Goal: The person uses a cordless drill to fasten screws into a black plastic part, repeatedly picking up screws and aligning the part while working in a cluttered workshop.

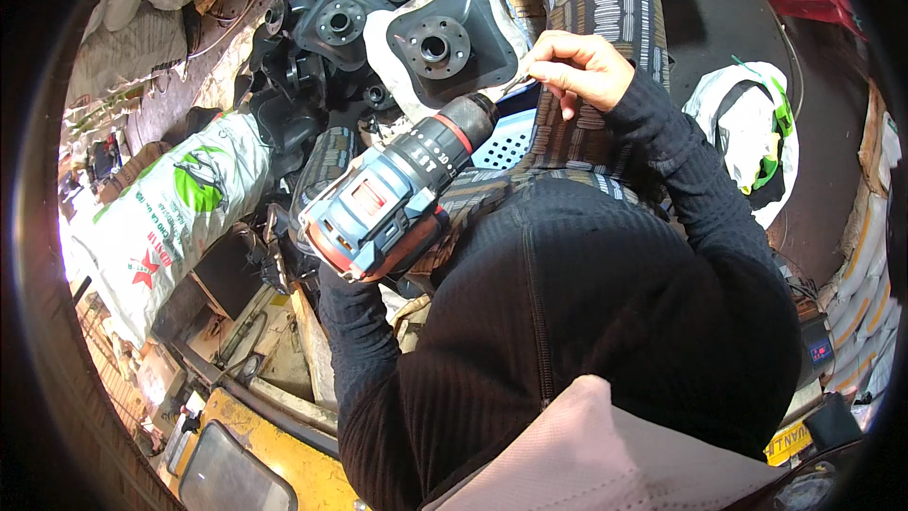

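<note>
A blue-grey and black cordless drill (378,199) with a red ring is held up in front of my body, its chuck pointing to the upper right. My left sleeve (357,322) runs up to the drill, whose body hides my left hand on it. My right hand (584,74) is closed in a pinch at the tip of the thin bit (515,85); whatever small thing sits there cannot be made out. Just beyond the chuck, a black square part (462,24) with a round flanged hub lies on a dirty white pad (390,38).
More black flanged parts (339,24) are heaped at the upper left, beside a white and green sack (180,208). A blue perforated plastic piece (506,140) shows by my patterned trouser legs (605,9). An open white bag (742,128) stands at right; yellow machinery (222,416) lies lower left.
</note>
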`<state>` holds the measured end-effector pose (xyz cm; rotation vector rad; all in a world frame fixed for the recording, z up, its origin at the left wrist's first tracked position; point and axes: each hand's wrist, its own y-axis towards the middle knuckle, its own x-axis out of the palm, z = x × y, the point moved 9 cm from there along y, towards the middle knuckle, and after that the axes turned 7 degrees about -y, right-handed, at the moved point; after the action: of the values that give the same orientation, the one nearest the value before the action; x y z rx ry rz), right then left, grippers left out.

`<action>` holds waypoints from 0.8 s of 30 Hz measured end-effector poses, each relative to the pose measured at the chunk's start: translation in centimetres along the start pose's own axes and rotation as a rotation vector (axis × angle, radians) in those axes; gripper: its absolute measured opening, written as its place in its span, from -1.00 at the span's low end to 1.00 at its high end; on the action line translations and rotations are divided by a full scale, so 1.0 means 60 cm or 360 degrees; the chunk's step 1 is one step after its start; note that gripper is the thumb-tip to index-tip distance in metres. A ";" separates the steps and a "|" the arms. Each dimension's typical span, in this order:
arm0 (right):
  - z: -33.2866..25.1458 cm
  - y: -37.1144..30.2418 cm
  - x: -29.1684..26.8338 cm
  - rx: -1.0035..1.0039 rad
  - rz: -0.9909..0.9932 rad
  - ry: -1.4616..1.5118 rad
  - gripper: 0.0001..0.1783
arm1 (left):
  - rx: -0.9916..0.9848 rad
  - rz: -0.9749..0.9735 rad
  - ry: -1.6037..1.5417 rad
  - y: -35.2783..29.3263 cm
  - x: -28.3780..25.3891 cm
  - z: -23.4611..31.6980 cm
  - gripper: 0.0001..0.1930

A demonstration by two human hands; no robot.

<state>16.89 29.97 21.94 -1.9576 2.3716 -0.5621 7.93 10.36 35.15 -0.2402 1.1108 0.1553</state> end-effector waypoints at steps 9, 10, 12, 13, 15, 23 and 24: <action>0.007 0.014 0.016 0.0104 -0.0224 -0.0074 -0.76 | -0.0178 0.0049 -0.0486 0.020 -0.017 0.003 -0.39; 0.008 0.016 0.022 0.0127 -0.0295 -0.0020 -0.75 | -0.0238 0.0019 -0.0547 0.017 -0.009 -0.003 -0.39; 0.009 0.021 0.032 0.0149 -0.0398 0.0059 -0.75 | -0.0357 -0.0046 -0.0668 0.012 0.006 -0.013 -0.37; 0.010 0.023 0.036 0.0150 -0.0436 0.0084 -0.75 | -0.0421 -0.0080 -0.0728 0.009 0.012 -0.019 -0.36; 0.041 0.028 0.049 0.0424 -0.0598 0.0007 -0.65 | -0.0319 -0.0065 -0.0583 0.008 0.007 -0.016 -0.41; 0.057 0.080 0.047 -0.0432 0.0386 -0.1535 -0.43 | -0.0913 -0.0131 -0.0639 -0.013 0.023 -0.145 -0.67; 0.072 0.083 0.065 -0.0373 0.0301 -0.1745 -0.40 | -0.0776 -0.0112 -0.0594 0.000 0.025 -0.145 -0.67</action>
<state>12.38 25.84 17.31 -1.4371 1.8454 0.6706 1.06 8.05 30.16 -0.6572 0.6785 0.3927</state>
